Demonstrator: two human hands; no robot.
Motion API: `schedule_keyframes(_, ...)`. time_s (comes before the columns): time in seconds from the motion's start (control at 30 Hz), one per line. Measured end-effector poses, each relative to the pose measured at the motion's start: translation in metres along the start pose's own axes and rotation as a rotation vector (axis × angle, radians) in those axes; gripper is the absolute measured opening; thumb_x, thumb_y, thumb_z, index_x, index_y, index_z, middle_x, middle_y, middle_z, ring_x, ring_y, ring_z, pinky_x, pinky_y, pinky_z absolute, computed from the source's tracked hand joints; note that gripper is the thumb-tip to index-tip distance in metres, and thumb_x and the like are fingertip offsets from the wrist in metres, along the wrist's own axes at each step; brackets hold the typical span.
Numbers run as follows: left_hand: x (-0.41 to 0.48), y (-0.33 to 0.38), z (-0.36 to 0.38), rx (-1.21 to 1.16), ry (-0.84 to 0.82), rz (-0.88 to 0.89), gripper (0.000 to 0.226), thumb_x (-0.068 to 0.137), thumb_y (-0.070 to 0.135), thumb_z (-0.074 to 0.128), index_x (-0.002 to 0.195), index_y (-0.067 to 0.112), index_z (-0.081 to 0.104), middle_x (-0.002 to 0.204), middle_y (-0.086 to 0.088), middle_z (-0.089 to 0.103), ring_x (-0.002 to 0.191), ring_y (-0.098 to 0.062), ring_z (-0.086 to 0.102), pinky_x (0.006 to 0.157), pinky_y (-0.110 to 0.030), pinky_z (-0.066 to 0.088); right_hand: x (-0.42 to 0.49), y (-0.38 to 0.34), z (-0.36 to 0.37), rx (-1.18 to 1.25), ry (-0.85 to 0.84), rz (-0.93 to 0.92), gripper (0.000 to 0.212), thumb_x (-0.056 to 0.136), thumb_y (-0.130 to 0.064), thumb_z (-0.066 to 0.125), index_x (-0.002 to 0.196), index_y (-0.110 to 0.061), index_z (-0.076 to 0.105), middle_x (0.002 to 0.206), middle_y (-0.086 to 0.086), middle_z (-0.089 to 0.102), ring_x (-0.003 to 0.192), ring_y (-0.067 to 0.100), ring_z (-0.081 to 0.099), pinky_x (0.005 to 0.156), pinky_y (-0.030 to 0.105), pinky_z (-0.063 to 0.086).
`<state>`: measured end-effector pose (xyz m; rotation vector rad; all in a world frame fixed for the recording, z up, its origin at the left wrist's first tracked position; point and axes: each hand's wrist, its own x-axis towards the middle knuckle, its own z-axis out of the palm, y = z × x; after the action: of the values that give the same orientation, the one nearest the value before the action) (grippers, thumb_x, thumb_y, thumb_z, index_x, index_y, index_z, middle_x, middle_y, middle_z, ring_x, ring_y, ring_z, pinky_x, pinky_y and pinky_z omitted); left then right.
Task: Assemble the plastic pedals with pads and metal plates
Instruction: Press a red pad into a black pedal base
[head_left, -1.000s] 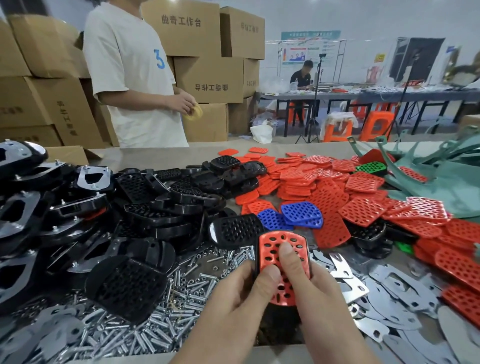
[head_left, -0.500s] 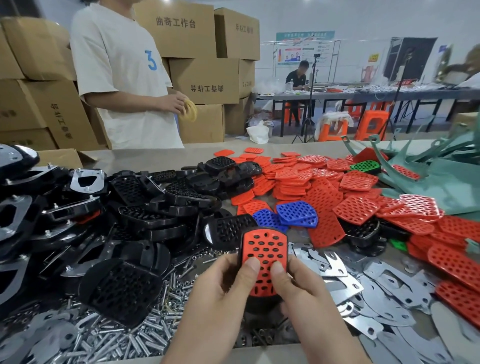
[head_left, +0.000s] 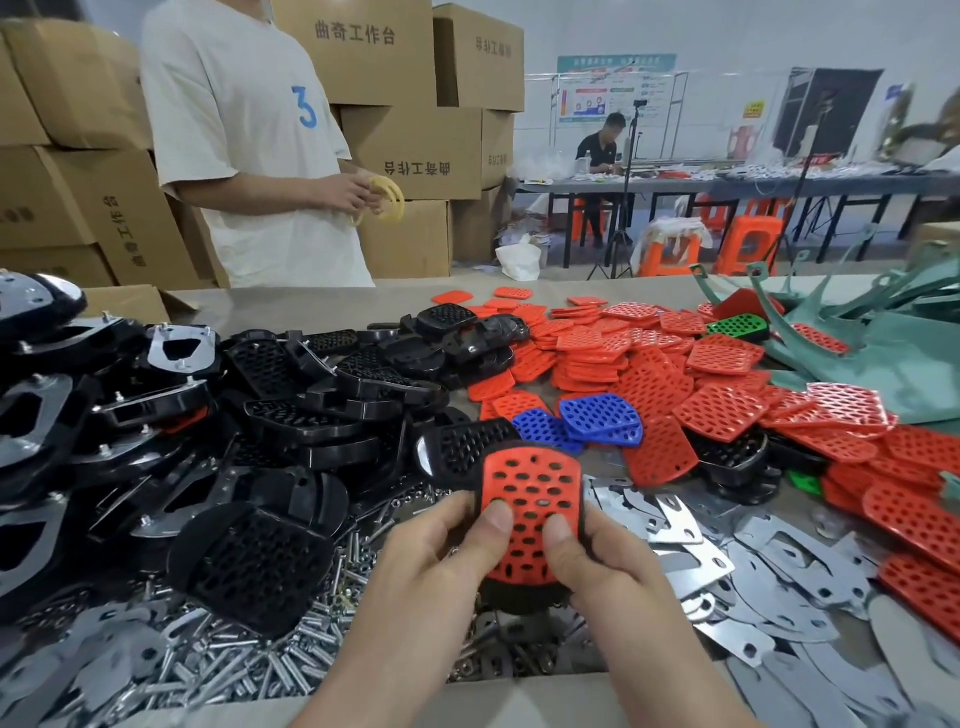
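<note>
A black plastic pedal (head_left: 511, 597) with a red perforated pad (head_left: 530, 486) on its face is held upright at the table's near middle. My left hand (head_left: 436, 566) grips its left side, thumb pressing on the pad. My right hand (head_left: 605, 577) grips the right side, its thumb on the pad too. Most of the pedal's black body is hidden behind the pad and my fingers. Loose red pads (head_left: 649, 384) and two blue pads (head_left: 597, 415) lie beyond. Metal plates (head_left: 769, 582) are spread at the right.
A heap of black pedals (head_left: 291, 395) fills the left of the table, with bolts (head_left: 244, 660) strewn in front. Green plastic frames (head_left: 883, 343) lie at far right. A person in a white shirt (head_left: 249, 130) stands across the table before cardboard boxes (head_left: 415, 145).
The red pad has gone from tilted and loose over the pedal to lying flat on its face. Both thumbs now press its lower half.
</note>
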<state>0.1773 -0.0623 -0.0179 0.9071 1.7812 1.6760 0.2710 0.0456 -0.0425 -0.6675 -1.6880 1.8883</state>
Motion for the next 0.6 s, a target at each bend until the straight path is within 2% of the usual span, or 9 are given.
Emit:
schedule_keyframes(0.03,0.000,0.001,0.000,-0.032,-0.035,0.030,0.018,0.084,0.051,0.059,0.094,0.048,0.073,0.094,0.012,0.078,0.088,-0.001,0.073,0.070,-0.010,0.051,0.002,-0.001,0.000,0.109,0.025,0.027,0.031,0.097,-0.017,0.063,0.088,-0.040,0.081,0.089,-0.004,0.081,0.080,0.010,0.077,0.064,0.020,0.057)
schedule_keyframes(0.1,-0.001,0.000,0.003,-0.022,-0.099,0.096,0.021,0.087,0.062,0.059,0.100,0.051,0.070,0.101,0.015,0.076,0.096,0.001,0.071,0.077,-0.007,0.049,0.005,-0.002,-0.002,0.350,0.061,0.082,0.021,0.082,-0.022,0.064,0.086,-0.013,0.083,0.086,0.009,0.080,0.069,0.017,0.076,0.051,0.028,0.057)
schedule_keyframes(0.17,-0.002,-0.003,0.006,0.025,-0.153,0.155,0.028,0.088,0.067,0.057,0.111,0.053,0.065,0.114,0.019,0.073,0.108,0.002,0.067,0.087,-0.010,0.048,0.007,-0.002,-0.004,0.512,0.034,0.124,0.035,0.072,-0.027,0.062,0.090,-0.001,0.079,0.091,0.019,0.078,0.069,0.024,0.076,0.051,0.035,0.060)
schedule_keyframes(0.23,-0.002,-0.007,0.006,0.046,-0.169,0.199,0.034,0.086,0.061,0.056,0.119,0.053,0.062,0.122,0.017,0.069,0.116,0.000,0.063,0.091,-0.013,0.048,0.007,-0.003,-0.006,0.563,-0.021,0.143,0.041,0.071,-0.033,0.063,0.093,-0.003,0.080,0.098,0.021,0.078,0.074,0.026,0.077,0.060,0.038,0.062)
schedule_keyframes(0.33,-0.002,-0.011,0.005,0.004,-0.177,0.236,0.033,0.091,0.041,0.060,0.123,0.038,0.068,0.126,0.009,0.065,0.122,-0.008,0.061,0.090,-0.017,0.052,0.004,-0.006,-0.007,0.542,-0.091,0.103,0.044,0.065,-0.044,0.072,0.092,-0.011,0.083,0.100,0.017,0.078,0.082,0.024,0.077,0.076,0.041,0.060)
schedule_keyframes(0.4,-0.002,-0.013,0.005,-0.035,-0.197,0.235,0.036,0.090,0.033,0.059,0.124,0.029,0.069,0.125,0.005,0.065,0.123,-0.012,0.060,0.094,-0.020,0.051,0.002,-0.010,-0.009,0.494,-0.139,0.075,0.036,0.063,-0.042,0.081,0.089,-0.018,0.084,0.096,0.014,0.079,0.081,0.021,0.077,0.073,0.037,0.061)
schedule_keyframes(0.47,-0.002,-0.014,0.004,-0.047,-0.191,0.224,0.032,0.089,0.030,0.058,0.119,0.031,0.071,0.119,0.004,0.070,0.118,-0.013,0.064,0.097,-0.025,0.051,0.000,-0.012,-0.009,0.446,-0.164,0.064,0.029,0.065,-0.034,0.089,0.090,-0.019,0.084,0.096,0.013,0.080,0.082,0.021,0.078,0.068,0.032,0.062)
schedule_keyframes(0.53,-0.001,-0.015,0.003,-0.105,-0.156,0.161,0.026,0.087,0.032,0.058,0.109,0.035,0.071,0.109,0.000,0.075,0.106,-0.016,0.071,0.091,-0.029,0.055,0.000,-0.010,-0.009,0.422,-0.120,0.081,0.036,0.059,-0.038,0.086,0.090,-0.020,0.083,0.097,0.016,0.079,0.082,0.025,0.078,0.065,0.033,0.062)
schedule_keyframes(0.6,0.000,-0.016,0.003,-0.128,-0.143,0.125,0.025,0.087,0.031,0.057,0.107,0.033,0.072,0.107,-0.003,0.076,0.102,-0.019,0.073,0.088,-0.031,0.058,0.000,-0.008,-0.009,0.414,-0.077,0.104,0.041,0.055,-0.043,0.083,0.090,-0.020,0.083,0.097,0.017,0.079,0.083,0.028,0.078,0.065,0.035,0.062)
